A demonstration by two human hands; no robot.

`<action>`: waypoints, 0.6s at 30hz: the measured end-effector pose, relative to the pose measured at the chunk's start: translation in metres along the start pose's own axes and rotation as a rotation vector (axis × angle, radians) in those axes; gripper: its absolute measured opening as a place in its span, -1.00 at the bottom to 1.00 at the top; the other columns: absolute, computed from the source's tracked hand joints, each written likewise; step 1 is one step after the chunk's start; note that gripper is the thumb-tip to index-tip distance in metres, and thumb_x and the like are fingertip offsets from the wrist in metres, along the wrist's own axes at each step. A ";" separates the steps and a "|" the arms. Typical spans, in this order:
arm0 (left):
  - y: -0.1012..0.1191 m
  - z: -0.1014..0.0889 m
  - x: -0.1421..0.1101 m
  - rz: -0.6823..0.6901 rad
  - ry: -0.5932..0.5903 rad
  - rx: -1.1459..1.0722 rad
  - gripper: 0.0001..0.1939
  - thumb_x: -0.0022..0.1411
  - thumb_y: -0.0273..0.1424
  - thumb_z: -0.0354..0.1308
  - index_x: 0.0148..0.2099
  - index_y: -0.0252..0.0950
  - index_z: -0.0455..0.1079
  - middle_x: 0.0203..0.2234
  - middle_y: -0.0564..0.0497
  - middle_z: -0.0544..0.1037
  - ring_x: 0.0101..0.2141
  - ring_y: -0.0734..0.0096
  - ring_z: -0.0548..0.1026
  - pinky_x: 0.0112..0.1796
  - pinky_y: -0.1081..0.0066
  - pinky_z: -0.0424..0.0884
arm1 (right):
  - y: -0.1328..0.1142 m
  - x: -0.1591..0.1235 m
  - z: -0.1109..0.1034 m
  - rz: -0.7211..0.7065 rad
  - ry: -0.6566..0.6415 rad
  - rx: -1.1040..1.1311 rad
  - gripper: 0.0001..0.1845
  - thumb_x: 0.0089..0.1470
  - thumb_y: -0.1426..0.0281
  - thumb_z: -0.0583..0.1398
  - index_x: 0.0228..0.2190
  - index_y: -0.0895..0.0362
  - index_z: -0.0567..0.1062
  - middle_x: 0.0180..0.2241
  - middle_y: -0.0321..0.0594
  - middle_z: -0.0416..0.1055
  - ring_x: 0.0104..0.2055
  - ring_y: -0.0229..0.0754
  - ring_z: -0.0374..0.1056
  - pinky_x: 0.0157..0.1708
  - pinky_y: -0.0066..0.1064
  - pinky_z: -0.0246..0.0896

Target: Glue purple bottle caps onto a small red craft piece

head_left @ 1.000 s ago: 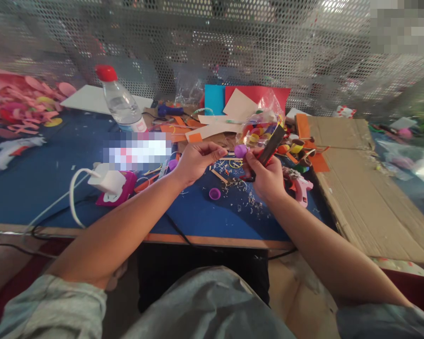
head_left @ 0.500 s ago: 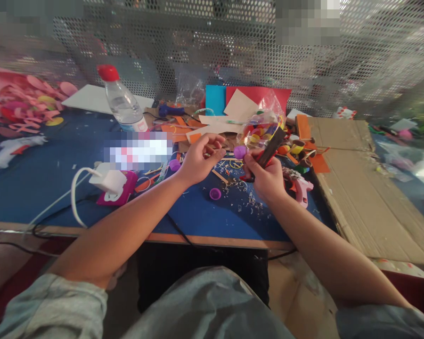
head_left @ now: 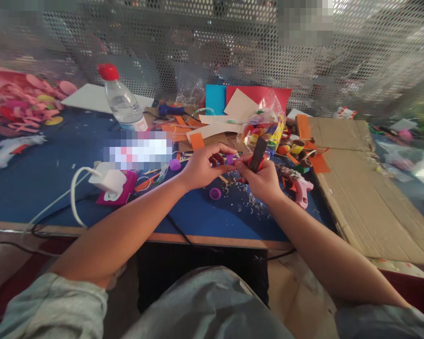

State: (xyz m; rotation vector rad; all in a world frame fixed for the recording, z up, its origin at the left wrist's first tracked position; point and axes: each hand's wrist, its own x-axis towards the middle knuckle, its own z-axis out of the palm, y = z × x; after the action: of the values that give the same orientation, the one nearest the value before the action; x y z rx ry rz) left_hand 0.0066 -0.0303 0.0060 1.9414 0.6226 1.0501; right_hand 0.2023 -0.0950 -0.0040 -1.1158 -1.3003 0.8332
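A small purple cap [head_left: 230, 159] is pinched in the fingers of my left hand [head_left: 204, 168]. My right hand [head_left: 265, 181] is closed around a black-and-red tool [head_left: 258, 154], its exact kind unclear from this angle. The fingertips of both hands meet at the cap, and the right thumb and fingers hide part of it. Below the hands, a second purple cap [head_left: 215, 193] lies on the blue tabletop [head_left: 205, 221] with its hollow side up. Another purple cap [head_left: 175, 165] rests left of my left wrist. Pale shavings [head_left: 250, 203] are scattered beneath my right hand.
A pink glue gun [head_left: 303, 189] lies right of my right hand, beside a cardboard sheet [head_left: 371, 193]. Behind the hands sits a clear bag of colourful pieces [head_left: 265, 129]. To the left are a red-capped bottle [head_left: 123, 106], a white charger [head_left: 109, 179] and cables.
My left hand has moved right and taken hold of the purple cap that was at my right fingertips. My right hand has shifted slightly left, and the tool is turned more upright.
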 end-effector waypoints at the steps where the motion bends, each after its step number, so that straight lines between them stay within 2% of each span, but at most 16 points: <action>1: -0.001 0.000 0.000 -0.005 0.009 -0.019 -0.63 0.23 -0.26 0.50 0.04 -0.28 0.62 -0.20 -0.08 0.71 -0.30 0.42 0.61 -0.27 0.40 0.49 | 0.000 0.000 0.000 0.015 0.003 0.004 -0.48 -0.03 -0.06 0.55 -0.35 0.10 0.63 -0.56 -0.39 0.42 -0.63 -0.35 0.25 -0.60 -0.40 0.19; 5: -0.004 0.002 0.001 -0.017 0.036 -0.074 -0.60 0.19 -0.24 0.54 0.01 -0.29 0.61 -0.17 -0.10 0.71 -0.31 0.44 0.59 -0.24 0.39 0.52 | 0.003 0.000 0.000 0.063 0.015 0.041 -0.46 0.00 -0.10 0.52 -0.30 0.07 0.58 -0.65 -0.48 0.30 -0.64 -0.33 0.22 -0.61 -0.41 0.19; 11: -0.002 0.002 0.002 -0.025 0.004 -0.113 -0.58 0.20 -0.22 0.55 0.03 -0.29 0.60 -0.19 -0.10 0.71 -0.28 0.40 0.63 -0.21 0.37 0.57 | 0.010 0.001 0.001 0.093 0.001 0.177 -0.42 0.00 -0.15 0.50 -0.31 0.05 0.53 -0.61 -0.47 0.31 -0.63 -0.33 0.20 -0.62 -0.41 0.12; 18: 0.000 0.002 0.002 -0.023 -0.046 -0.201 -0.54 0.23 -0.19 0.54 0.06 -0.31 0.58 -0.15 -0.12 0.71 -0.23 0.37 0.67 -0.16 0.36 0.60 | 0.006 0.002 0.004 0.088 0.015 0.223 -0.43 0.00 -0.16 0.50 -0.34 0.03 0.50 -0.61 -0.46 0.26 -0.61 -0.32 0.16 -0.60 -0.40 0.06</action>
State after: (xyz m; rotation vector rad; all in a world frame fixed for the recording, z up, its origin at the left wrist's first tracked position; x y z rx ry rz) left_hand 0.0100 -0.0296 0.0062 1.7745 0.4926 1.0111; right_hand 0.1992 -0.0911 -0.0091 -1.0050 -1.1222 1.0071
